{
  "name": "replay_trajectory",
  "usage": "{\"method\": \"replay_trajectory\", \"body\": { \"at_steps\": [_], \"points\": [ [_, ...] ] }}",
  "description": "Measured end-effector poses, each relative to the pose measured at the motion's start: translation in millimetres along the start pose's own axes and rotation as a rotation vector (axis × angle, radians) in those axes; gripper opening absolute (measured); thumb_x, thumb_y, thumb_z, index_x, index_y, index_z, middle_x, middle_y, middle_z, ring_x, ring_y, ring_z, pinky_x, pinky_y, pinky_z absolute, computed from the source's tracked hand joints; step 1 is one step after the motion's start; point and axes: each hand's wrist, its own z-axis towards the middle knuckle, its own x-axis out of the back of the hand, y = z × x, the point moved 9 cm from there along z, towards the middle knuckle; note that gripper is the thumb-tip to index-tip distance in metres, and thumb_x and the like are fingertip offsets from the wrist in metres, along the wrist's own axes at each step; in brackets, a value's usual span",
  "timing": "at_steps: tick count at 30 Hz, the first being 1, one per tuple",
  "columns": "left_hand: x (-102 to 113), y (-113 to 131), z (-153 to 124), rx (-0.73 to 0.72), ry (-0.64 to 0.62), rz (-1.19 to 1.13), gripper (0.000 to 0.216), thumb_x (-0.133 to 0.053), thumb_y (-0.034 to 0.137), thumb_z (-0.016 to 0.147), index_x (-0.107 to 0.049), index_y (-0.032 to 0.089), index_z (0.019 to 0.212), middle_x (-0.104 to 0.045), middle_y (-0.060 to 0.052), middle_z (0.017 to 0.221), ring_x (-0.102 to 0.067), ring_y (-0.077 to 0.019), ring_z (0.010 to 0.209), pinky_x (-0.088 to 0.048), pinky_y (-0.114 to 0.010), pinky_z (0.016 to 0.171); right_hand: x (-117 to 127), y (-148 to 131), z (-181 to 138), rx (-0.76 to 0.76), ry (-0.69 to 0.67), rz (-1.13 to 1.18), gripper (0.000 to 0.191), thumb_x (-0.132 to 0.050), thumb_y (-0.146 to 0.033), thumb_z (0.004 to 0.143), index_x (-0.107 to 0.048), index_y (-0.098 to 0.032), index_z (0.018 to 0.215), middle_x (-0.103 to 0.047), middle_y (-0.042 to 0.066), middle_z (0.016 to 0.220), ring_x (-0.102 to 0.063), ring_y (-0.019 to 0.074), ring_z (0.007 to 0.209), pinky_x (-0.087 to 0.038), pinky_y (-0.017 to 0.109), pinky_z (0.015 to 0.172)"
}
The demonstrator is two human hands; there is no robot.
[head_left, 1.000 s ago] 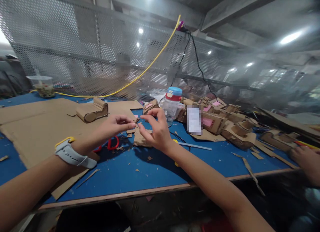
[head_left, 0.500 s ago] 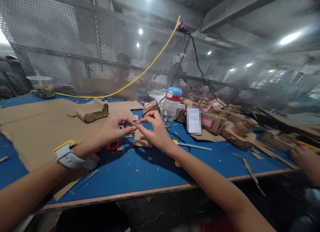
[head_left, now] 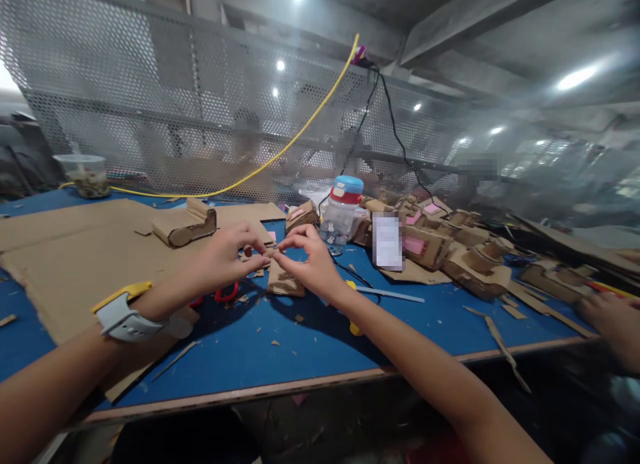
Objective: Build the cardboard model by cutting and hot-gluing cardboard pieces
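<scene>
The left hand point(head_left: 223, 256) and the right hand point(head_left: 309, 267) are meeting fingertip to fingertip above the blue table point(head_left: 300, 347); each is pinching a small cardboard scrap point(head_left: 273, 252) between thumb and forefinger, with the other fingers curling loosely; the scrap is showing brown and thin, and the fingers are hiding most of it, so its shape cannot be told; it is hovering just above a larger cut cardboard piece point(head_left: 284, 284) lying at six o'clock from it.

A clear bottle point(head_left: 341, 219) with a blue lid and a red collar is standing upright near the hands, at two o'clock; whether it is holding anything cannot be told; a clear plastic cup point(head_left: 86, 174) is standing well apart at ten o'clock, by the mesh wall, holding something greenish-brown in its lower part.

Red-handled scissors point(head_left: 226, 295) are lying at seven o'clock from the scrap, partly hidden under the left hand; a wide cardboard sheet point(head_left: 75, 251) is spreading out at nine o'clock; a heap of cardboard pieces point(head_left: 450, 251) with pink patches is sitting at three o'clock; another person's hand point(head_left: 613, 324) is resting at the table's edge at four o'clock.
</scene>
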Motion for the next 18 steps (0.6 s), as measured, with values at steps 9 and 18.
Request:
{"method": "replay_trajectory", "body": {
  "at_steps": [9,18],
  "points": [
    [4.9,2.3,-1.6,-0.044,0.067,-0.01,0.02,-0.067,0.037,0.08,-0.073,0.018,0.079,-0.063,-0.001,0.075,-0.055,-0.0113,0.063,-0.044,-0.022,0.059,3.0,4.4,3.2,-0.048,0.008,0.088,0.008,-0.075,-0.026,0.073,-0.071,-0.019,0.076,-0.052,0.003,0.091,-0.055,0.0158,0.091,-0.045,0.034,0.088],
    [7.6,-3.4,-1.0,0.003,0.115,-0.073,0.024,-0.068,0.041,0.081,-0.075,0.02,0.088,-0.066,-0.002,0.078,-0.056,-0.012,0.066,-0.045,-0.021,0.06,9.6,9.8,4.2,-0.066,0.06,0.16,0.009,-0.077,-0.027,0.072,-0.074,-0.02,0.076,-0.053,0.002,0.088,-0.056,0.0152,0.087,-0.045,0.035,0.087]
  ]
}}
